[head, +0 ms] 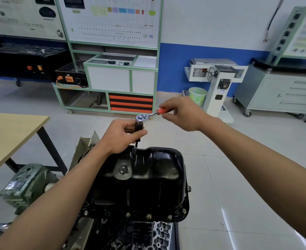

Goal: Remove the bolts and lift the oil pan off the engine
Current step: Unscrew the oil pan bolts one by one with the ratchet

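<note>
Head view: left hand (123, 135) pinches the extension (139, 126), steadying it at the far rim of the oil pan (145, 179) atop the engine (148, 233), while right hand (183, 113) grips the ratchet handle (164, 111).

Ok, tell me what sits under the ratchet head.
A black extension bar drops from the ratchet head, pinched by the left hand, toward the far edge of the oil pan. Its lower end and whatever it seats on are hidden behind the pan.
</note>
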Motion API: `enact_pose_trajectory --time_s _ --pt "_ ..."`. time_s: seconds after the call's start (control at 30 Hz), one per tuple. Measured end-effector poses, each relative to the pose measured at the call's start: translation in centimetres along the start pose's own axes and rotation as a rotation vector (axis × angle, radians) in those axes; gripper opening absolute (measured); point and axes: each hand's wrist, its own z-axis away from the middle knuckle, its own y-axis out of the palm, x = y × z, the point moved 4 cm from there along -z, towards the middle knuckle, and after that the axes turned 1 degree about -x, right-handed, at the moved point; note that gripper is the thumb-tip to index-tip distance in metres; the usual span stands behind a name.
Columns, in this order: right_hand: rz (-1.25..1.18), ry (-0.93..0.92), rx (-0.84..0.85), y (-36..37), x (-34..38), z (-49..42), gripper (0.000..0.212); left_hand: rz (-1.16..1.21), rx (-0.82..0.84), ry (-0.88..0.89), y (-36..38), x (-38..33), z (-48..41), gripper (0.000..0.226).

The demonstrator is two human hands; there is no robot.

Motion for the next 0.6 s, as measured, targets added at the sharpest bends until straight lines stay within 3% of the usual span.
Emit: enact_pose_trajectory --time_s 0.13,0.3,0.4,0.53,0.6 --pt "0.206 0.117 0.143 -1.2 1.3 2.5 0.024 -0.012 -0.006 0.008 0.0 -0.1 0.1 0.009" --pt "0.115 0.184 0.224 0.6 5.8 5.2 0.039 -0.011 0.010 0.050 0.1 -0.4 0.1 0.017" --pt "0.061 0.210 0.165 2.2 7.9 5.5 0.047 0.022 0.025 0.049 0.3 -0.6 0.2 0.003" --pt "-0.021 0.248 0.109 3.1 8.5 4.7 0.046 0.015 -0.006 0.073 -0.2 -0.7 0.4 0.033" --pt "-0.053 0.256 0.159 2.4 7.9 4.3 0.041 -0.004 -0.017 0.069 -0.3 -0.6 0.3 0.035"
